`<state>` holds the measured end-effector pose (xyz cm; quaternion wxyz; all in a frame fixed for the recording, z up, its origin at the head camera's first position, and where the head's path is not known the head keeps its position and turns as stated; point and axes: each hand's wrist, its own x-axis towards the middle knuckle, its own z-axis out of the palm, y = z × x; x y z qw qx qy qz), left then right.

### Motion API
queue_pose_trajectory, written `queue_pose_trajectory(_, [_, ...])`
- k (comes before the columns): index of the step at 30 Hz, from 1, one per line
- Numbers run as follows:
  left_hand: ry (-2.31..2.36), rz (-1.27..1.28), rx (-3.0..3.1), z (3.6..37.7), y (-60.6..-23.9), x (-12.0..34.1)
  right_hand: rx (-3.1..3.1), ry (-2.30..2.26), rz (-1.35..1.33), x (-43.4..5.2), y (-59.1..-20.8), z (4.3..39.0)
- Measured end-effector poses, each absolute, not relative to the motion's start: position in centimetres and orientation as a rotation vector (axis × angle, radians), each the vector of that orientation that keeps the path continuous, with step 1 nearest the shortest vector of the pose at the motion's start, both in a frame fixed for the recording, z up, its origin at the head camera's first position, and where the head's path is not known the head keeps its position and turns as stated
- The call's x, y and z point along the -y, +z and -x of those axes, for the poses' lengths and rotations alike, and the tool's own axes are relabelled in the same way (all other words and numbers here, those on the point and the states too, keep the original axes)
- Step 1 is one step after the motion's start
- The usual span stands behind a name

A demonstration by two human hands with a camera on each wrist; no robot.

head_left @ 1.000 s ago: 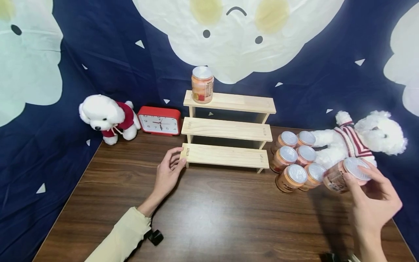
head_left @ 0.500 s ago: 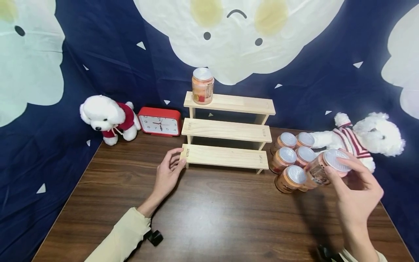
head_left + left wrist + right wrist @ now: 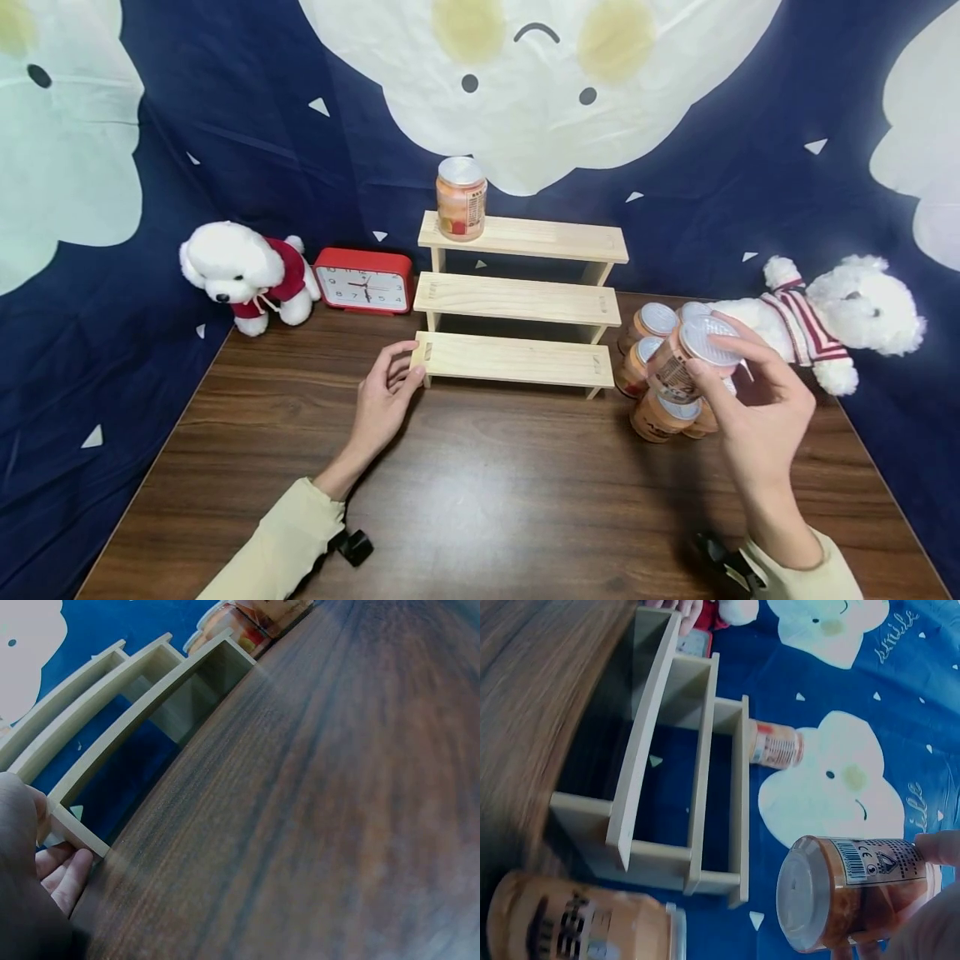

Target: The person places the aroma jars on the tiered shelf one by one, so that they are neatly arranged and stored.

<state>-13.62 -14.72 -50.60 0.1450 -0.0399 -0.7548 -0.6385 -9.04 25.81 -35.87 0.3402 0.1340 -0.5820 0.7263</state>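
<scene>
My right hand (image 3: 765,417) grips a lidded jar (image 3: 671,372) with an orange filling and a printed label, tilted in the air over the other jars. In the right wrist view the held jar (image 3: 877,892) shows its base and barcode, my fingers near its lid end. My left hand (image 3: 382,404) holds the left end of the lowest step of a three-tier wooden shelf (image 3: 517,360); the left wrist view shows fingertips (image 3: 71,877) around its end leg. On the top tier's left end stands a similar jar (image 3: 461,200).
Several like jars (image 3: 654,419) stand grouped right of the shelf, partly hidden by the held one. A white plush dog (image 3: 866,304) in a striped sweater lies behind them. Left of the shelf are a red alarm clock (image 3: 363,280) and another plush dog (image 3: 232,262).
My right hand has carried the jar leftward and slightly up, from beside the striped plush to over the jar group. The left hand stays at the shelf end.
</scene>
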Motion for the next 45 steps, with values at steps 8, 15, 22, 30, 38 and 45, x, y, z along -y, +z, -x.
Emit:
queue_pose_trajectory(8, [-1.824, 0.074, 2.223, 13.8, -50.3, 14.7, 1.592, 1.941, -0.386, -23.7, -35.3, 10.2])
queue_pose_trajectory(15, [-1.849, 0.066, 2.241, 13.8, -50.1, 14.6, 1.670, 1.951, -0.377, -22.1, -35.3, 11.0])
queue_pose_trajectory(22, [-1.850, 0.052, 2.221, 13.7, -50.2, 14.8, 1.646, 1.950, -0.470, -20.6, -35.0, 12.4])
queue_pose_trajectory(30, [-1.888, 0.042, 2.236, 13.7, -49.9, 14.9, 1.680, 1.921, -0.460, -18.9, -34.5, 13.7])
queue_pose_trajectory(38, [-1.891, 0.029, 2.246, 13.7, -50.0, 14.7, 1.620, 1.952, -0.543, -17.2, -34.3, 15.0])
queue_pose_trajectory(45, [-1.878, 0.035, 2.248, 13.7, -50.1, 14.7, 1.734, 1.847, -0.517, -15.9, -33.8, 16.4])
